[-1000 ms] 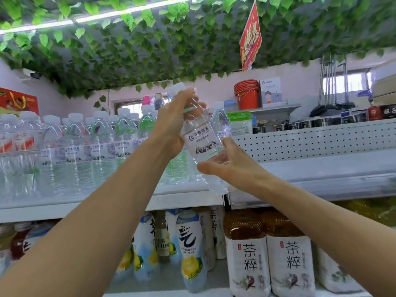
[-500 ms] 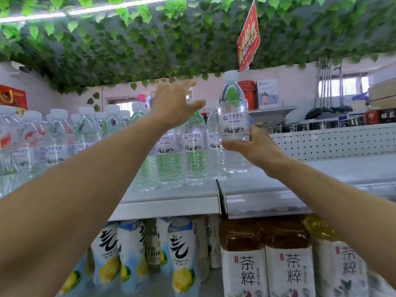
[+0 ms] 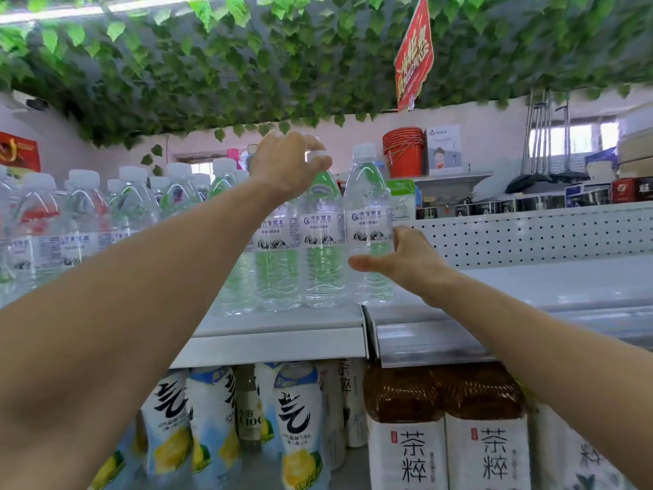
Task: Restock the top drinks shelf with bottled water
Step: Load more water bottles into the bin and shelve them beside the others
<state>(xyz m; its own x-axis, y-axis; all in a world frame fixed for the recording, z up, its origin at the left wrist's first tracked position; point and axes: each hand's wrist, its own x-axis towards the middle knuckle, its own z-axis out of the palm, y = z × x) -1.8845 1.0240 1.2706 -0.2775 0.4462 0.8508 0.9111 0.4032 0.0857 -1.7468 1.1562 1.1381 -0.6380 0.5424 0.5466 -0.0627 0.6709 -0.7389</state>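
Note:
Clear water bottles with white caps and white-blue labels stand in rows on the top shelf. The rightmost water bottle stands upright at the shelf's right end, by the seam. My right hand is spread at its lower right side. The thumb reaches across in front of the bottle and the fingers are straight beside it, barely touching. My left hand is higher, its fingers curled over the cap of the neighbouring bottle.
To the right, a bare white shelf section with a perforated back panel. Below stand white lemon-drink bottles and brown tea bottles. A red hanging sign and leafy vines hang overhead. Red buckets stand behind.
My right hand carried the bottle to the shelf, set it upright at the row's right end and loosened its grip. My left hand let go of it and moved onto the neighbouring bottle's cap.

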